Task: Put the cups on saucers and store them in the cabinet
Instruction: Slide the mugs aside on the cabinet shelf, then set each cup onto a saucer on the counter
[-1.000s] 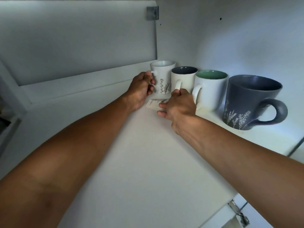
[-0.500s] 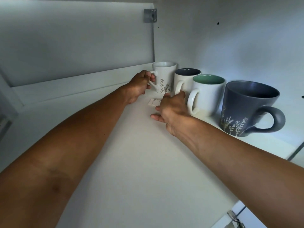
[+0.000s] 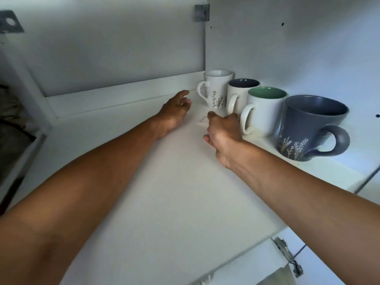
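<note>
No readable text; mugs [image 3: 218, 90] carry only plant drawings.

Four mugs stood in a row at the upper right of the frame on the white cabinet shelf [image 3: 164, 192]: a white flowered mug [image 3: 216, 89], a dark-lined mug [image 3: 238, 95], a green-lined mug [image 3: 265, 112] and a blue mug [image 3: 308, 128]. The left hand [image 3: 174, 112] hovered with fingers spread beside the flowered mug; the right hand [image 3: 223, 132] curled over a small white card [image 3: 202, 122].

The shelf [image 3: 164, 192] is smooth, matt white board. The four mugs look ceramic: the white flowered mug [image 3: 218, 89] and the green-lined mug [image 3: 265, 114] have a soft sheen, while the big blue mug [image 3: 308, 128] is matt. The hinge [image 3: 287, 256] and corner bracket [image 3: 202, 12] are dull grey metal.
</note>
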Demonstrator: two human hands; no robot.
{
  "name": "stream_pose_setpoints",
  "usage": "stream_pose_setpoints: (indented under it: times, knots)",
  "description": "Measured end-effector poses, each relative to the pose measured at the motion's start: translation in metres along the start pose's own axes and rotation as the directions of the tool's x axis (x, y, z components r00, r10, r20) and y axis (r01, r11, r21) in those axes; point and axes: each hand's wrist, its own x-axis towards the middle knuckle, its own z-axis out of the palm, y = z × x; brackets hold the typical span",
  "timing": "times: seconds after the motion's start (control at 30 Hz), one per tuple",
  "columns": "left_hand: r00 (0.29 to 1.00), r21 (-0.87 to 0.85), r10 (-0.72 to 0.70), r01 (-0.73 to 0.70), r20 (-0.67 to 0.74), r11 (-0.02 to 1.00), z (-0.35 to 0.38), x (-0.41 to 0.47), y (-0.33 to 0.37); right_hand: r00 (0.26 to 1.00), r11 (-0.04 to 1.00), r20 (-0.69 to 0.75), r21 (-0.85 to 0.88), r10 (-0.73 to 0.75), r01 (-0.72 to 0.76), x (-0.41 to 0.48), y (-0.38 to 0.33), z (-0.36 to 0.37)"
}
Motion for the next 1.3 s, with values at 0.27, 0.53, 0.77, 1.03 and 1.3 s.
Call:
stream_pose_setpoints:
  times: [0.27,0.53,0.77,1.03,1.3]
  knots:
    - [0.984,0.344,-0.066,0.120,-0.164,0.931,-0.043,-0.096,-0.001,0.926,0.801,0.329,-0.494,-0.186,0.337,-0.058,-0.007,-0.021]
    - [0.960,0.691,-0.115,0.265,-0.257,0.672,-0.078,-0.213,0.001,0.786,0.145,0.590,-0.774,-0.186,0.616,-0.105,-0.004,-0.037]
    - [0.969,0.774,-0.130,0.246,-0.210,0.583,-0.087,-0.271,0.026,0.814,0.039,0.572,-0.816,-0.099,0.577,-0.151,-0.009,-0.060]
    - [0.966,0.803,-0.256,0.168,-0.020,0.571,-0.091,-0.378,0.098,0.823,0.015,0.565,-0.825,0.065,0.565,-0.263,-0.049,-0.113]
    - [0.946,0.779,-0.314,0.134,0.084,0.613,-0.135,-0.472,0.232,0.856,0.030,0.507,-0.862,0.096,0.507,-0.383,-0.143,-0.187]
